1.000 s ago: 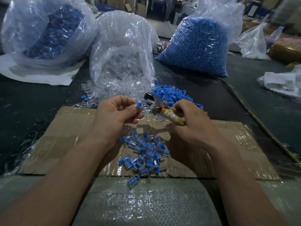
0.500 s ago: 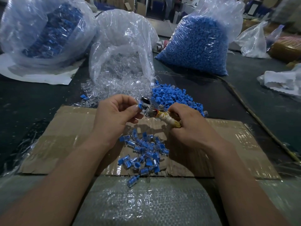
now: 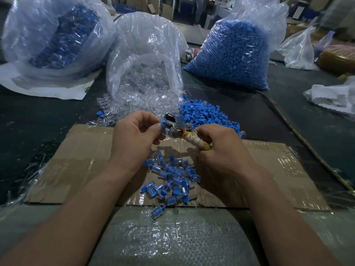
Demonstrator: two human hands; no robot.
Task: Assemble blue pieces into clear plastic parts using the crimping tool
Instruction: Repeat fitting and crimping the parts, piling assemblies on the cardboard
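Seemingly the step in hand is the crimp itself. The left hand [image 3: 134,137], over the far edge of the cardboard [image 3: 76,162], has thumb and forefinger curled in a pinch on one blue piece [image 3: 163,124], the other fingers loosely bent. Whether a clear part already sits round that piece I cannot tell. The piece is held up right against the metal head of the tool [image 3: 179,129], touching or all but touching it. The right hand [image 3: 224,152] is wrapped round the tool's taped handle, fingers closed on it. Below the hands lies a heap of joined parts [image 3: 169,179] on the cardboard; beyond them, on the counter [image 3: 38,131], clear parts [image 3: 142,96] spill from a bag, with loose blue pieces [image 3: 203,115] to their right. Next, I judge, the piece must be seated squarely in the tool's head, the left fingertips kept clear, then the handle squeezed and the part dropped on the heap. No brand, label or writing can be read anywhere.
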